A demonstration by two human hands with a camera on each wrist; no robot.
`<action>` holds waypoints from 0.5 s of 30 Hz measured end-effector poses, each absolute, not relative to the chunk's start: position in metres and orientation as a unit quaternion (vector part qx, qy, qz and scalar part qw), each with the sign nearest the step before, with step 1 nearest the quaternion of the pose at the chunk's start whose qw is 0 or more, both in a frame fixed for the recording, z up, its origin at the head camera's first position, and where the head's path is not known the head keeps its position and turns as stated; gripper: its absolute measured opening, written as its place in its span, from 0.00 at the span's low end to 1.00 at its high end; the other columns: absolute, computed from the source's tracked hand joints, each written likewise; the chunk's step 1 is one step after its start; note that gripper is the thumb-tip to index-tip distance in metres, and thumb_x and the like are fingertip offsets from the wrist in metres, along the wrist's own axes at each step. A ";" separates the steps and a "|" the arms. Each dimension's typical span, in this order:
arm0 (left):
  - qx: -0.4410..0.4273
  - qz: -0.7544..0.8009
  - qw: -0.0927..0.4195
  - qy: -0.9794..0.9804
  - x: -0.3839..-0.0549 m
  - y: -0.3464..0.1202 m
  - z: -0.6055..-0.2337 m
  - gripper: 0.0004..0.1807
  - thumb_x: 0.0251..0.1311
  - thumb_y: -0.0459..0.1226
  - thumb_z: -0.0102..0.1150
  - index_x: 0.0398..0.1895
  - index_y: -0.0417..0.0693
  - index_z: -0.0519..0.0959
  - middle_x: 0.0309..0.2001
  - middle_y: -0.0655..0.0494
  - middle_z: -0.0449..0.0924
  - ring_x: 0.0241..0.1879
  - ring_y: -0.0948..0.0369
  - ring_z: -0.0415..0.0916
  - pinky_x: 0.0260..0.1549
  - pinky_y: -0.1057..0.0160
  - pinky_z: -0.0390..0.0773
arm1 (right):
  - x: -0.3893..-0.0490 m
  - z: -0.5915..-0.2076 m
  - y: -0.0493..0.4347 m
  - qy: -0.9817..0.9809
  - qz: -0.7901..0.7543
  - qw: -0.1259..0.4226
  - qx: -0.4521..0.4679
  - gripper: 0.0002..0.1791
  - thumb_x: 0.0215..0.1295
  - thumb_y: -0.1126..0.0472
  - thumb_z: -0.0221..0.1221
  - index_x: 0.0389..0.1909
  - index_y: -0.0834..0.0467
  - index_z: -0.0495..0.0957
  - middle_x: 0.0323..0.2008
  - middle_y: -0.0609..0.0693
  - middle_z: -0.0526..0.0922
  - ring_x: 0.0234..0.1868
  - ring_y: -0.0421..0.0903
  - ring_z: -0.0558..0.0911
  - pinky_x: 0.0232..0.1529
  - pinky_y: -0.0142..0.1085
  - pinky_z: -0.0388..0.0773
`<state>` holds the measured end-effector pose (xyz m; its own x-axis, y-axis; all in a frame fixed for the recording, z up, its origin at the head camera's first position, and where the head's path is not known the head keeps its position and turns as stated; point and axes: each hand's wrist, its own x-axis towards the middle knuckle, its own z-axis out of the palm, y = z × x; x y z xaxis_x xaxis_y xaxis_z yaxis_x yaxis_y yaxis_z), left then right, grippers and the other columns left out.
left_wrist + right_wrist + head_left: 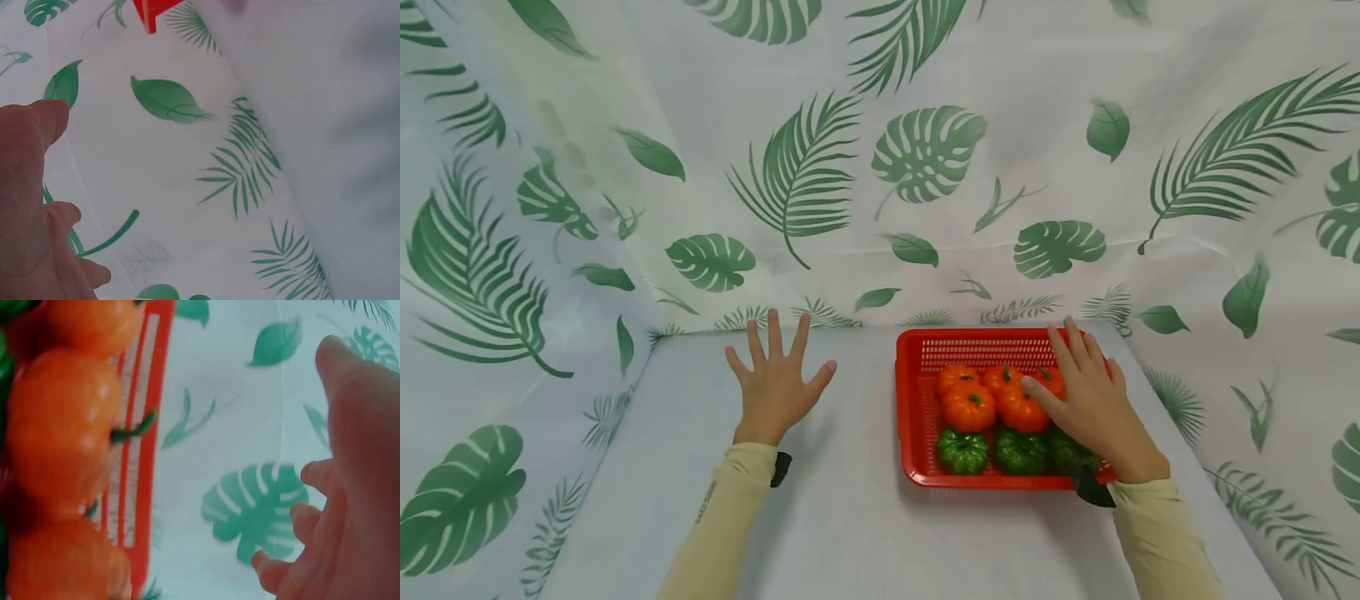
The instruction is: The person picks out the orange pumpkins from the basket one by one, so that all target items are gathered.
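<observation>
A red plastic basket (917, 477) stands on the white tabletop, right of centre in the head view. Several orange pumpkins (968, 407) fill its middle and back, and a row of green pumpkins (962, 452) lies along its front. My right hand (1093, 408) hovers over the basket's right side with fingers spread, hiding part of the pumpkins there. In the right wrist view that hand (356, 481) holds nothing, and the orange pumpkins (65, 425) show beside it. My left hand (775, 392) is spread above the table, left of the basket and apart from it, holding nothing.
A white cloth with green leaf prints (925, 275) hangs behind the table (850, 533) and along both sides. Dark bands (781, 469) circle both wrists, at the ends of pale yellow sleeves (718, 517).
</observation>
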<state>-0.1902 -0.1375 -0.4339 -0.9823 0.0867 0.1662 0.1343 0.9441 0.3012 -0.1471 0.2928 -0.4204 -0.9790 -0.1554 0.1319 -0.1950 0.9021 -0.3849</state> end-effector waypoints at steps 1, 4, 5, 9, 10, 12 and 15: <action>-0.056 -0.158 0.077 -0.983 -0.190 -0.137 -0.435 0.49 0.74 0.66 0.53 0.89 0.59 0.49 0.86 0.36 0.32 0.82 0.31 0.24 0.68 0.19 0.26 | -0.144 -0.421 0.298 -0.974 0.202 0.048 0.087 0.55 0.78 0.35 0.57 0.88 0.59 0.40 0.86 0.64 0.35 0.81 0.75 0.42 0.69 0.81 0.38; -0.056 -0.158 0.077 -0.983 -0.190 -0.137 -0.437 0.49 0.74 0.66 0.53 0.89 0.58 0.48 0.86 0.35 0.32 0.82 0.31 0.23 0.68 0.18 0.27 | -0.136 -0.424 0.312 -0.974 0.207 0.045 0.080 0.54 0.78 0.37 0.57 0.88 0.60 0.39 0.86 0.65 0.37 0.81 0.76 0.42 0.69 0.81 0.36; -0.056 -0.160 0.075 -0.983 -0.190 -0.137 -0.437 0.50 0.74 0.66 0.53 0.90 0.59 0.48 0.86 0.35 0.31 0.82 0.31 0.22 0.68 0.19 0.26 | -0.133 -0.426 0.317 -0.974 0.207 0.045 0.078 0.54 0.78 0.38 0.58 0.87 0.61 0.39 0.86 0.66 0.37 0.81 0.76 0.42 0.70 0.80 0.35; -0.056 -0.162 0.069 -0.983 -0.191 -0.136 -0.437 0.50 0.74 0.66 0.53 0.90 0.59 0.47 0.86 0.36 0.29 0.82 0.33 0.20 0.68 0.19 0.25 | -0.123 -0.434 0.336 -0.974 0.212 0.047 0.068 0.54 0.78 0.40 0.59 0.87 0.61 0.38 0.85 0.67 0.38 0.81 0.77 0.40 0.71 0.79 0.32; -0.055 -0.161 0.068 -0.983 -0.191 -0.136 -0.437 0.50 0.74 0.66 0.53 0.90 0.60 0.46 0.86 0.36 0.29 0.82 0.33 0.19 0.68 0.19 0.25 | -0.120 -0.437 0.341 -0.974 0.213 0.049 0.065 0.55 0.78 0.40 0.59 0.87 0.61 0.38 0.85 0.67 0.38 0.81 0.77 0.40 0.71 0.79 0.32; -0.055 -0.162 0.068 -0.983 -0.191 -0.135 -0.438 0.50 0.73 0.66 0.54 0.90 0.60 0.47 0.86 0.37 0.29 0.82 0.33 0.19 0.68 0.19 0.26 | -0.113 -0.442 0.350 -0.973 0.217 0.051 0.058 0.55 0.78 0.41 0.59 0.87 0.61 0.38 0.85 0.68 0.39 0.81 0.77 0.39 0.72 0.78 0.30; -0.056 -0.164 0.066 -0.983 -0.191 -0.134 -0.439 0.51 0.73 0.66 0.55 0.90 0.60 0.47 0.86 0.36 0.29 0.82 0.33 0.20 0.68 0.18 0.26 | -0.103 -0.450 0.360 -0.974 0.216 0.053 0.048 0.55 0.77 0.42 0.60 0.86 0.65 0.39 0.84 0.70 0.40 0.81 0.77 0.40 0.72 0.78 0.32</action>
<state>-0.1907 -0.1343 -0.4393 -0.9850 0.0877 0.1488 0.1312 0.9402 0.3142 -0.1031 0.3601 -0.4498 -0.9897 -0.0706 0.1247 -0.1167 0.9018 -0.4160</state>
